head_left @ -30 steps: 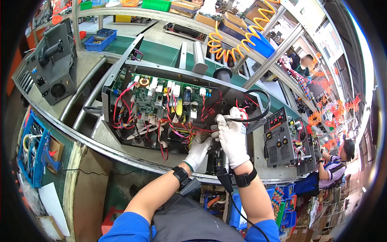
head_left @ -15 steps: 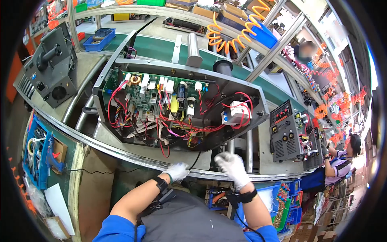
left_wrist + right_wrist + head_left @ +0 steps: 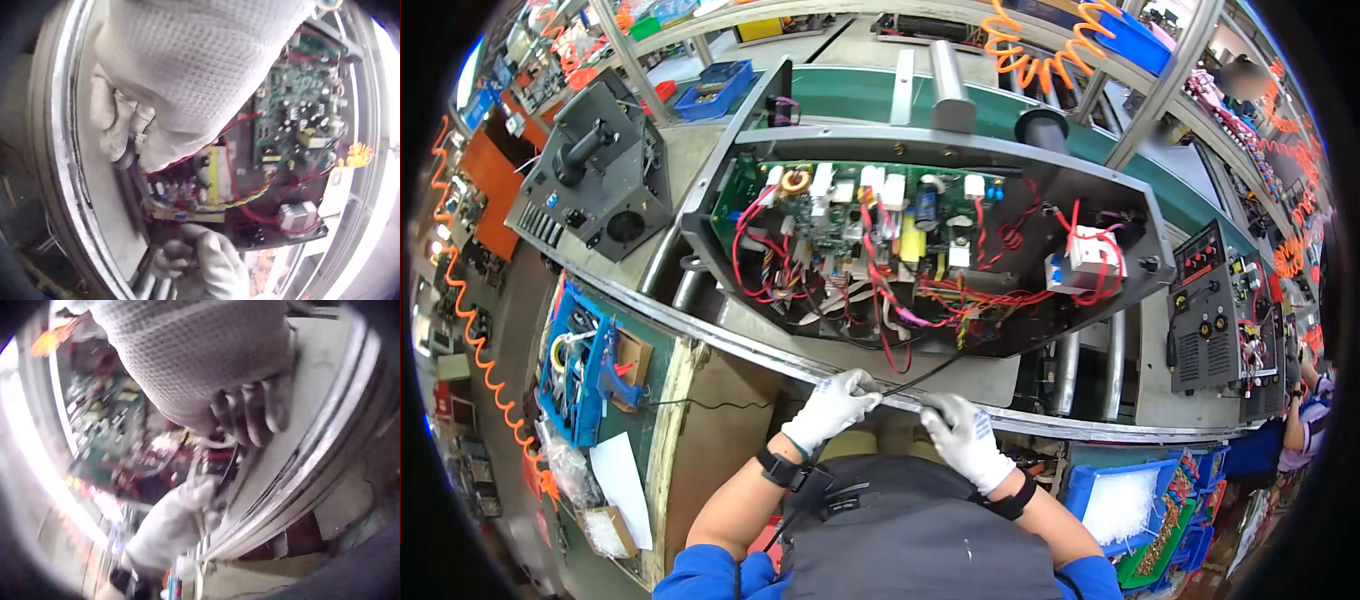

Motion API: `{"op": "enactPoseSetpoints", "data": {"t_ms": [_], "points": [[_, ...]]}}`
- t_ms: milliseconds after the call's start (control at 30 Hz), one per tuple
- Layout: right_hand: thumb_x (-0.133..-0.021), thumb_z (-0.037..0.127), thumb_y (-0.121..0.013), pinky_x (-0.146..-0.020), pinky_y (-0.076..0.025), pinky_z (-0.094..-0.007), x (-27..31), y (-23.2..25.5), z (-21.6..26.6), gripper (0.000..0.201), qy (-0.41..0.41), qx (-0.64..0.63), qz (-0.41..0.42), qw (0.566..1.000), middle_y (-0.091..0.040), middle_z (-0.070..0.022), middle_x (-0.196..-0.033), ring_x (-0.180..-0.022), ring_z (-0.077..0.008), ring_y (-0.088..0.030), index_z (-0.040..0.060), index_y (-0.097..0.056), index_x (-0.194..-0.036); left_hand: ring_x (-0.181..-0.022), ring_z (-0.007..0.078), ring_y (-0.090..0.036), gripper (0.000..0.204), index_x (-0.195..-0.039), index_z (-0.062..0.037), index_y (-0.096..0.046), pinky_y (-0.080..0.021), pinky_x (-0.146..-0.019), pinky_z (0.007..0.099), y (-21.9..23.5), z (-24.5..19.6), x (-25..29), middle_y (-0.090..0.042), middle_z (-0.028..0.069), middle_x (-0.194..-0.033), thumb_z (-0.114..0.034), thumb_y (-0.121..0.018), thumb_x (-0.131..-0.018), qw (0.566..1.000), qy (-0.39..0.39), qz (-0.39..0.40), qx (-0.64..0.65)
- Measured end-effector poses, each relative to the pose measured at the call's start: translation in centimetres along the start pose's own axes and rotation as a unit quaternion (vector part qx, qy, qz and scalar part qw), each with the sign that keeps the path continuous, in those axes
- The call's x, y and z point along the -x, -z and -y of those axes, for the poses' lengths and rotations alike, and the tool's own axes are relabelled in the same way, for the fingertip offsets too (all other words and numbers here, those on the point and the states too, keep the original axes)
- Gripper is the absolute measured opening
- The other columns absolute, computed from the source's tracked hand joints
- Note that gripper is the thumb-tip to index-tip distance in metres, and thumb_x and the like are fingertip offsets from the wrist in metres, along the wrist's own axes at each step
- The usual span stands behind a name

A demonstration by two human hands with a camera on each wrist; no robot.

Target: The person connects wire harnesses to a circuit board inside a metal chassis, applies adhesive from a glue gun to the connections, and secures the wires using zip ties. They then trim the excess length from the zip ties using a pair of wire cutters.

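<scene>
Head view: nearest, below the conveyor's front rail point(image 3: 1050, 428), two gloved hands are held in front of a grey apron point(image 3: 910, 530). A black cable point(image 3: 935, 372) is pinched between the thumb and bent fingers of the left hand point(image 3: 830, 412); by the left wrist view, a small white connector point(image 3: 141, 141) is seen at those fingertips. The right hand point(image 3: 968, 445) is held just beside the cable, its fingers loosely bent; nothing can be made out in its grasp, and contact with the cable cannot be told. The step in hand is judged to be the handling of this lead, and for the next move a steady left pinch and clear slack seem called for. Beyond the rail, the cable is led up to the near side of a metal case point(image 3: 1040, 160), which is set on the conveyor, its circuit board point(image 3: 740, 195) and red wires point(image 3: 910, 315) exposed. Farther out, the case is flanked by two other units, one left point(image 3: 615, 170), one right point(image 3: 1200, 340).
</scene>
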State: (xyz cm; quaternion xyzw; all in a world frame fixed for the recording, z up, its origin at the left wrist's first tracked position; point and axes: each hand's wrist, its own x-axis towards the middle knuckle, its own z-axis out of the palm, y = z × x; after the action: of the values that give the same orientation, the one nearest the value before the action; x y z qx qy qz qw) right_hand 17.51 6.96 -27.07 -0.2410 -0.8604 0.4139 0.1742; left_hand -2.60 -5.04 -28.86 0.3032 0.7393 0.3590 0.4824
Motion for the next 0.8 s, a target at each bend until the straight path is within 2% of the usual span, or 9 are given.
{"op": "enactPoseSetpoints", "data": {"t_ms": [100, 200, 333, 467, 600, 633, 700, 733, 800], "points": [[-0.088, 0.018, -0.059, -0.087, -0.048, -0.0444, -3.7, -0.3, 4.0, 0.04, 0.245, 0.122, -0.007, 0.962, -0.064, -0.0179, -0.106, -0.098, -0.0344, -0.061, 0.0047, -0.054, -0.125, -0.065, 0.0053, -0.057, 0.023, -0.106, 0.0, -0.061, -0.046, -0.057, 0.0206, 1.4, -1.8, 2.7, -0.062, 0.0016, -0.08, -0.018, -0.065, -0.092, 0.989, 0.005, 0.015, 0.144], [-0.089, 0.016, -0.06, -0.085, -0.049, -0.0455, -4.1, -3.0, 4.2, 0.036, 0.078, 0.055, 0.093, 0.991, -0.065, -0.0192, -0.102, -0.097, -0.0367, -0.062, 0.0053, -0.054, -0.122, -0.071, 0.007, -0.06, 0.023, -0.11, 0.0018, -0.06, -0.048, -0.062, 0.0207, 2.1, -3.3, 4.2, -0.064, 0.0042, -0.089, -0.013, -0.062, -0.093, 0.985, 0.013, -0.033, 0.169], [-0.091, 0.009, -0.056, -0.084, -0.049, -0.044, -4.6, -4.2, 4.0, 0.027, 0.086, -0.069, 0.045, 0.993, -0.064, -0.0196, -0.1, -0.096, -0.0386, -0.061, 0.0027, -0.057, -0.116, -0.077, 0.009, -0.061, 0.03, -0.12, 0.0028, -0.057, -0.049, -0.068, 0.0226, 1.9, -1.1, 4.7, -0.064, 0.0041, -0.095, -0.011, -0.059, -0.094, 0.968, -0.066, -0.028, 0.242], [-0.092, 0.013, -0.054, -0.087, -0.048, -0.0394, -4.8, -3.1, 4.6, 0.023, 0.023, -0.089, 0.082, 0.992, -0.064, -0.0187, -0.105, -0.101, -0.0363, -0.061, 0.0008, -0.059, -0.112, -0.075, 0.0311, -0.063, 0.023, -0.099, -0.0049, -0.066, -0.049, -0.068, 0.0375, 2.2, -3.5, 4.8, -0.066, 0.015, -0.085, -0.025, -0.058, -0.09, 0.974, -0.147, -0.128, -0.118], [-0.091, 0.018, -0.056, -0.079, -0.049, -0.0429, -5.2, -1.6, 6.2, 0.021, -0.016, -0.074, 0.104, 0.992, -0.062, -0.0215, -0.095, -0.093, -0.0393, -0.061, 0.0017, -0.058, -0.104, -0.078, 0.03, -0.063, 0.02, -0.096, -0.0045, -0.064, -0.048, -0.068, 0.0379, 2.8, -5.1, 4.2, -0.062, 0.0139, -0.078, -0.023, -0.056, -0.091, 0.955, -0.175, -0.109, -0.214], [-0.091, 0.018, -0.057, -0.078, -0.049, -0.0423, -5.2, -2.0, 5.3, 0.021, -0.001, -0.067, 0.086, 0.994, -0.063, -0.0203, -0.093, -0.091, -0.0388, -0.061, 0.0022, -0.059, -0.104, -0.078, 0.0308, -0.062, 0.018, -0.096, -0.0043, -0.062, -0.048, -0.067, 0.039, 2.7, -3.9, 3.7, -0.062, 0.0135, -0.083, -0.019, -0.056, -0.09, 0.887, -0.347, -0.157, -0.263], [-0.09, 0.019, -0.058, -0.077, -0.049, -0.0413, -5.3, -1.1, 6.2, 0.021, -0.019, -0.057, 0.052, 0.997, -0.064, -0.0191, -0.093, -0.091, -0.0376, -0.062, 0.0024, -0.061, -0.103, -0.063, 0.0244, -0.062, 0.027, -0.089, -0.0027, -0.061, -0.046, -0.062, 0.0341, 2.8, -4.5, 3.2, -0.061, 0.0123, -0.073, -0.024, -0.047, -0.096, 0.871, -0.36, -0.186, -0.278], [-0.09, 0.018, -0.058, -0.077, -0.05, -0.0405, -5.3, -0.6, 6.3, 0.021, -0.025, -0.078, 0.048, 0.996, -0.065, -0.0181, -0.095, -0.091, -0.0365, -0.063, 0.0029, -0.062, -0.103, -0.064, 0.0222, -0.062, 0.027, -0.088, -0.0013, -0.059, -0.046, -0.062, 0.0333, 2.9, -5.8, 3.5, -0.06, 0.0106, -0.071, -0.024, -0.048, -0.097, 0.969, -0.174, -0.096, -0.149], [-0.09, 0.018, -0.058, -0.076, -0.05, -0.0404, -5.3, -0.4, 6.2, 0.021, -0.026, -0.09, 0.033, 0.995, -0.065, -0.0179, -0.095, -0.091, -0.0361, -0.063, 0.0031, -0.062, -0.103, -0.07, 0.0151, -0.062, 0.025, -0.099, 0.0, -0.061, -0.046, -0.063, 0.0308, 2.4, -4.9, 3.0, -0.063, 0.0079, -0.078, -0.023, -0.052, -0.096, 0.916, -0.328, -0.136, -0.184]]}}
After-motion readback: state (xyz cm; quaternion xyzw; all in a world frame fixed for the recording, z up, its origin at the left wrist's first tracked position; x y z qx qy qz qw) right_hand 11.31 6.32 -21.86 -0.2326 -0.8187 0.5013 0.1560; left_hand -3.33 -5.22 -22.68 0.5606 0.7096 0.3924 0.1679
